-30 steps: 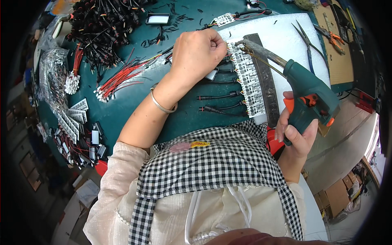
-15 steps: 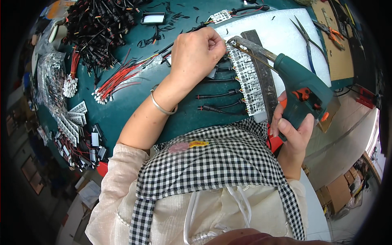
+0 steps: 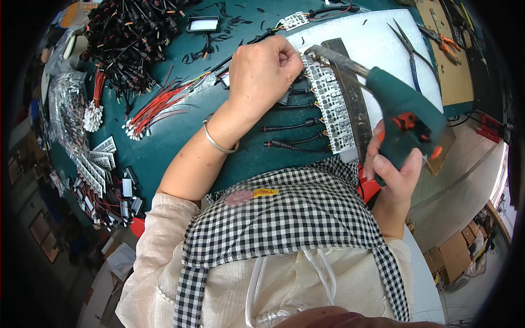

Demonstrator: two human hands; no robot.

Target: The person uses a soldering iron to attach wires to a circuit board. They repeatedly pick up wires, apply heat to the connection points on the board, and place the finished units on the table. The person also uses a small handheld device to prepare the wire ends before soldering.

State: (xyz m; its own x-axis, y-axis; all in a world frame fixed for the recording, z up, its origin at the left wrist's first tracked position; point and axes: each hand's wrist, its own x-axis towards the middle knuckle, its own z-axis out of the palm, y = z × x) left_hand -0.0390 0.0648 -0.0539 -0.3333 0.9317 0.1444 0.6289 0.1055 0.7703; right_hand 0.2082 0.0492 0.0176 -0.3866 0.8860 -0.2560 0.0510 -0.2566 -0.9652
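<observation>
The left fingers point(image 3: 289, 59) were pinched together, their hold hidden. Just right of these nearer fingers lay the white board strip point(image 3: 334, 106), long axis running bodyward; right fingers point(image 3: 373, 153) wrapped a green soldering gun point(image 3: 410, 112).

Passable over bare desk point(image 3: 156, 158) between red wire bundle point(image 3: 156, 112) and left forearm point(image 3: 199, 153). Also open across foam sheet point(image 3: 369, 34), from far end of dark metal bar point(image 3: 356, 104) to long-nose pliers point(image 3: 406, 45). Blocked at far end of circuit board strip point(image 3: 332, 104) by left hand point(image 3: 262, 74) and soldering gun point(image 3: 407, 106) tip. Cramped left of strip by black cables point(image 3: 295, 127). Walled off back left by black connector pile point(image 3: 134, 44).
</observation>
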